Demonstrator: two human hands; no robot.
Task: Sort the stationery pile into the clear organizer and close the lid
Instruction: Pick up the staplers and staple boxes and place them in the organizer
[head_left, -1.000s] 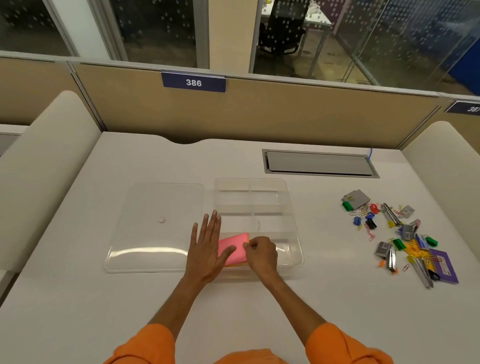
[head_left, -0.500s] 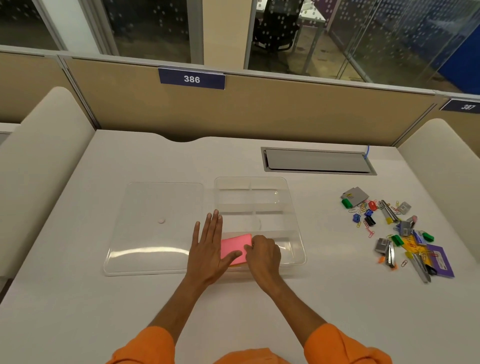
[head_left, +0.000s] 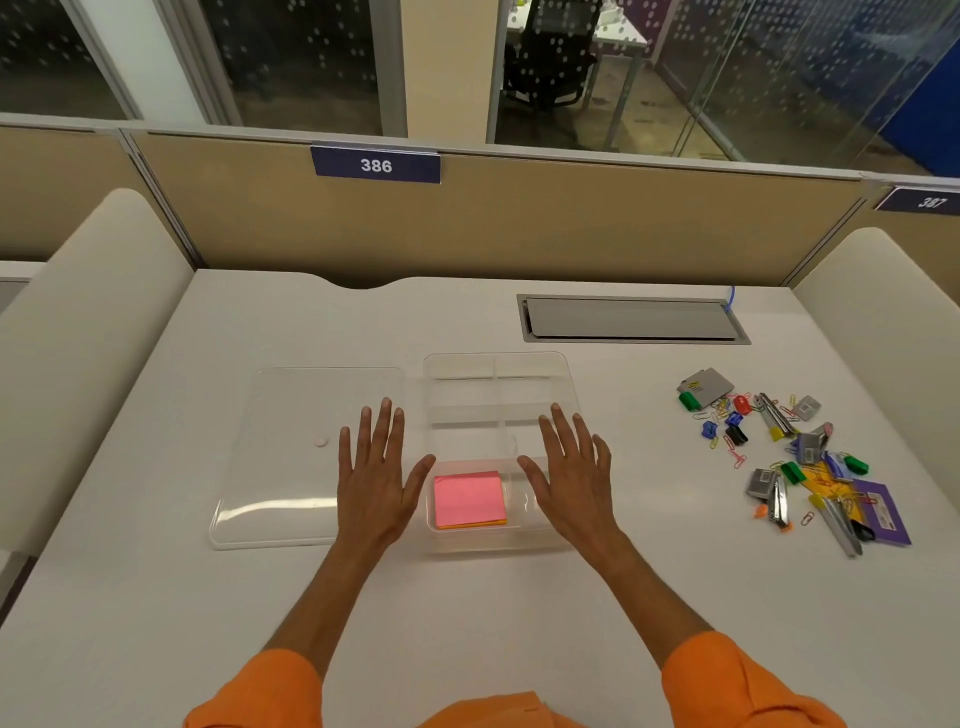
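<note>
The clear organizer (head_left: 498, 395) stands open in the middle of the white desk, divided into compartments. A pink sticky-note pad (head_left: 468, 499) on an orange pad lies flat in its near left compartment. My left hand (head_left: 375, 478) is spread flat just left of the pad, over the gap between organizer and lid. My right hand (head_left: 571, 478) is spread flat over the near right part of the organizer; neither hand holds anything. The clear lid (head_left: 291, 457) lies flat left of the organizer. The stationery pile (head_left: 784, 457) of binder clips, paper clips, staple boxes and a purple pad lies at the right.
A grey cable hatch (head_left: 631, 319) is set into the desk behind the organizer. A tan partition (head_left: 519, 228) with the sign 386 closes the far edge. Padded beige dividers (head_left: 78, 332) flank the desk on both sides.
My right hand let go of the pink pad, which now lies flat in the compartment, and moved right with fingers spread. My left hand stayed beside the organizer.
</note>
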